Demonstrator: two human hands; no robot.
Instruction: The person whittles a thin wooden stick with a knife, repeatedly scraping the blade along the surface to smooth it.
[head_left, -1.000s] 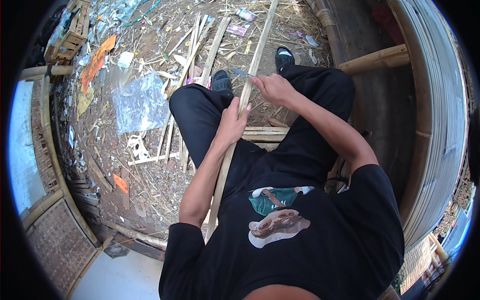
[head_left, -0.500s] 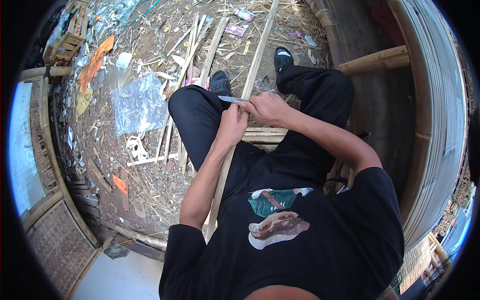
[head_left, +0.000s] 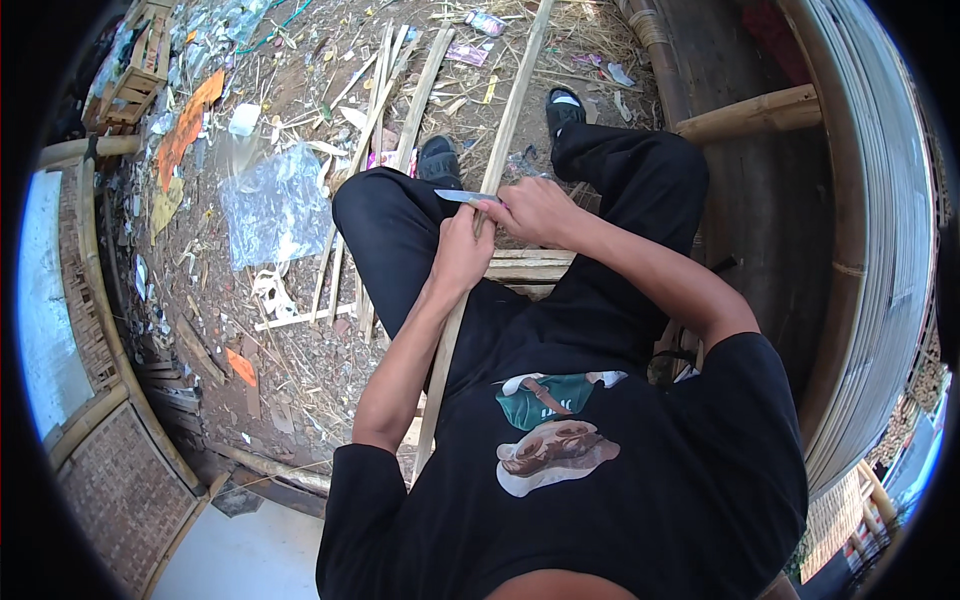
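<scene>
A long, pale bamboo strip [head_left: 517, 95] slants across my lap, from the ground ahead down past my left forearm. My left hand [head_left: 464, 248] is closed round it just above my lap. In my right hand [head_left: 540, 211] is a knife [head_left: 456, 196], held in a fist right beside the left hand. Its short metal blade points left and lies across the strip. The knife's handle is mostly hidden by my fingers.
More bamboo strips [head_left: 425, 95] lie on the littered ground left of my feet. Nearby are a clear plastic sheet [head_left: 278, 210] and an orange scrap [head_left: 190, 130]. A wooden crate [head_left: 140, 70] stands far left. Bamboo poles [head_left: 750, 116] and a slatted wall [head_left: 885, 260] border my right.
Both hands keep their hold on the strip and the knife. The knife and right hand have shifted very slightly; little else differs.
</scene>
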